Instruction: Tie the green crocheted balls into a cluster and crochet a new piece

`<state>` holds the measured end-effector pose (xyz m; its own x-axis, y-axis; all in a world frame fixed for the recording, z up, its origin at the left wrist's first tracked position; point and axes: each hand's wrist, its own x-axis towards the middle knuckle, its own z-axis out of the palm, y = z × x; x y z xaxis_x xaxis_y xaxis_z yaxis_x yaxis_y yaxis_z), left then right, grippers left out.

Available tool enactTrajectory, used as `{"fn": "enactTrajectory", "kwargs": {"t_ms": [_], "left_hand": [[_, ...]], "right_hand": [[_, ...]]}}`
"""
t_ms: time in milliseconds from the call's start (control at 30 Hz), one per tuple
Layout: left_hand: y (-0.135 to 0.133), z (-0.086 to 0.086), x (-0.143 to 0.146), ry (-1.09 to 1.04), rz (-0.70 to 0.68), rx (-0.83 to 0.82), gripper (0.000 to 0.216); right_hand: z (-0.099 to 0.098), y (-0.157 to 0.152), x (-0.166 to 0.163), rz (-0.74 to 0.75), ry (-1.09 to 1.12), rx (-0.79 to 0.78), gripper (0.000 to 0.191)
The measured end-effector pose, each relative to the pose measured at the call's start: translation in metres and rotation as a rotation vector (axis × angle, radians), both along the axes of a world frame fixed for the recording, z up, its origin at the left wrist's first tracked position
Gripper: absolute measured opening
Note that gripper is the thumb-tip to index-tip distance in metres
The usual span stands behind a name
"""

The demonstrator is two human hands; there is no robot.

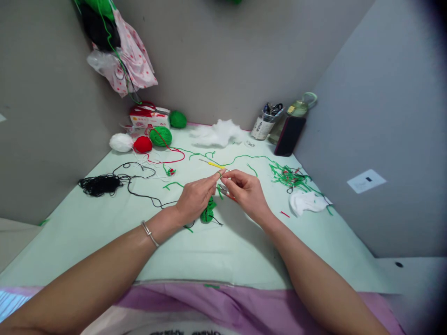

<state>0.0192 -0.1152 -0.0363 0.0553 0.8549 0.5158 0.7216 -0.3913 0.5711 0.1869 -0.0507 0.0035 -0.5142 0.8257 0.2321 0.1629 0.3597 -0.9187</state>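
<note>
A thin strand of soft green yarn sits at the meeting fingertips of the two hands I am watching, just beyond the green crocheted piece, a small, knobbly, ribbed-looking form on the surface. The left hand is nearly closed, its fingers straight and pressed together, the strand caught at their tips. The right hand is curled, thumb and forefinger pinched close; it seems to have the same strand, but I cannot make out exactly how it grips. Under the right hand, just beside the crocheted piece, I see a metal tool with orange-red handles, partly hidden, apparently scissors.

Beyond the crocheted piece lies a slim hook with a smooth yellow handle. To the left of the piece I have a loose, stringy hank of black yarn, its tail looping toward it. Farther off, beyond and left of the piece, are round wound balls: fuzzy white, tight red and green, near a white-and-red cardboard box.

Straight beyond the piece, well apart, spreads a fluffy, ragged tuft of white stuffing. Right of the piece I find a tangled heap of green yarn clippings and a crumpled white pad; beyond those stand a flat, dark phone and a translucent green bottle.
</note>
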Motion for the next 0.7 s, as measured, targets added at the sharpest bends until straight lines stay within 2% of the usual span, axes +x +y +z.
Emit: {"fn": "enactTrajectory", "kwargs": {"t_ms": [300, 700], "left_hand": [[-0.0005, 0.0006, 0.0013, 0.02, -0.006, 0.013, 0.049], [-0.0002, 0.0028, 0.0012, 0.243, 0.072, 0.014, 0.047]], "right_hand": [[-0.0002, -0.0029, 0.0005, -0.035, -0.105, 0.144, 0.016], [-0.0008, -0.001, -0.0008, -0.041, -0.118, 0.128, 0.014]]}}
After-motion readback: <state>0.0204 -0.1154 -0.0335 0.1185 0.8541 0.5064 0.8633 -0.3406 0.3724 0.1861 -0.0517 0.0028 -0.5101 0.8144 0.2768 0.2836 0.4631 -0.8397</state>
